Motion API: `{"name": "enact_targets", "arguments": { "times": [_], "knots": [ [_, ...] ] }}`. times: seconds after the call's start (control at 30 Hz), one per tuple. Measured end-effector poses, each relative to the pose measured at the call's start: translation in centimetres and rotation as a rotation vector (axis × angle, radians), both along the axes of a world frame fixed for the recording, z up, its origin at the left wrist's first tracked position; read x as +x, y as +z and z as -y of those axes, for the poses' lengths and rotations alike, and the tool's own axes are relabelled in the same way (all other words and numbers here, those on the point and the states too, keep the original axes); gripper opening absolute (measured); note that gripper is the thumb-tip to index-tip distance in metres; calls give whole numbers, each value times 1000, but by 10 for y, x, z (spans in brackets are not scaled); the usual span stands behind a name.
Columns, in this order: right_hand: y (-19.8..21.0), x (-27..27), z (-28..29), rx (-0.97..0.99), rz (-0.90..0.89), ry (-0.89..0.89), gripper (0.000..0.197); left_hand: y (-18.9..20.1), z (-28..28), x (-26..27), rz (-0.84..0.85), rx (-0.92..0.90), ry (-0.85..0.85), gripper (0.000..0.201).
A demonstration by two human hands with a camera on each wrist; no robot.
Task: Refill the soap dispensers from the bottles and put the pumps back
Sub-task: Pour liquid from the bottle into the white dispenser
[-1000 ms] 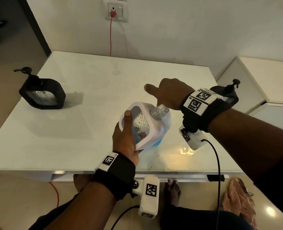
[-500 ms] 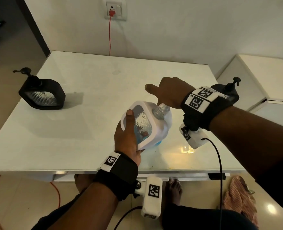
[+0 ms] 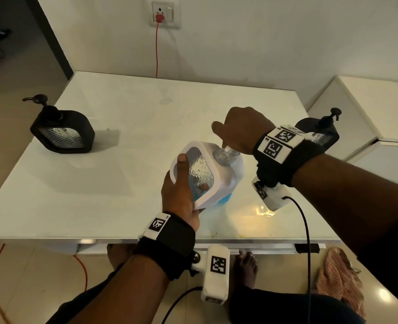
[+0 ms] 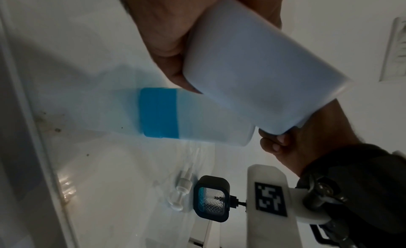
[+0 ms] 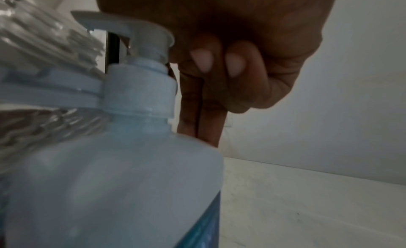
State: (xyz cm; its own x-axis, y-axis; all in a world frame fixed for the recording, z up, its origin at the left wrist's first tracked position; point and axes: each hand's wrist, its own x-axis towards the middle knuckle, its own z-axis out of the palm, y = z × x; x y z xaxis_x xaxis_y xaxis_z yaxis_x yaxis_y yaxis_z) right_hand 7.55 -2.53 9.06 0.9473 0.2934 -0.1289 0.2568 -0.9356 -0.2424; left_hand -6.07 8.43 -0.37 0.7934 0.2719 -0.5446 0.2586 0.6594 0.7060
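- Since a second ago my left hand [image 3: 181, 190] has kept its hold on the white dispenser [image 3: 207, 174] while tipping it a little more upright; my right hand [image 3: 242, 129] has stayed on top of the bottle's pump.
- My left hand grips the white dispenser by its side, thumb across the clear window, and holds it tilted above the table [image 3: 99, 183], its open threaded neck turned toward the bottle.
- My right hand is closed over the pump head [image 5: 131, 31] of the soap bottle [image 5: 114, 182], fingers [image 5: 204, 60] curled beneath it; the spout sits just beside the dispenser's neck.
- The soap bottle stands on the table behind the white dispenser, near the front edge.
- A loose clear pump [image 4: 182, 191] lies on the table beside a black dispenser [image 4: 212, 198].
- Another black dispenser [image 3: 62, 132] stands at the table's left edge, pump on.
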Motion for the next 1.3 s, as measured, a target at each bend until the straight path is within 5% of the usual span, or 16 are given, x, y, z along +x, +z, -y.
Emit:
{"name": "enact_targets", "arguments": {
  "times": [0.2,0.47,0.77,1.03,1.17,1.3],
  "knots": [
    [4,0,1,4,-79,42,72,-2,0,0,3,-13,-1,47],
    [-2,4,3,-27,18,30,51,-2,1,2,10,10,15,43],
    [7,-3,1,-17,-36,58,79,-5,0,2,23,20,-13,44],
    [-3,3,3,-75,43,46,59,-5,0,3,17,21,20,46],
    [-5,2,2,-89,18,59,73,-5,1,2,9,26,15,47],
    [4,3,0,-62,-46,72,65,-4,0,2,7,35,1,46]
  ]
}}
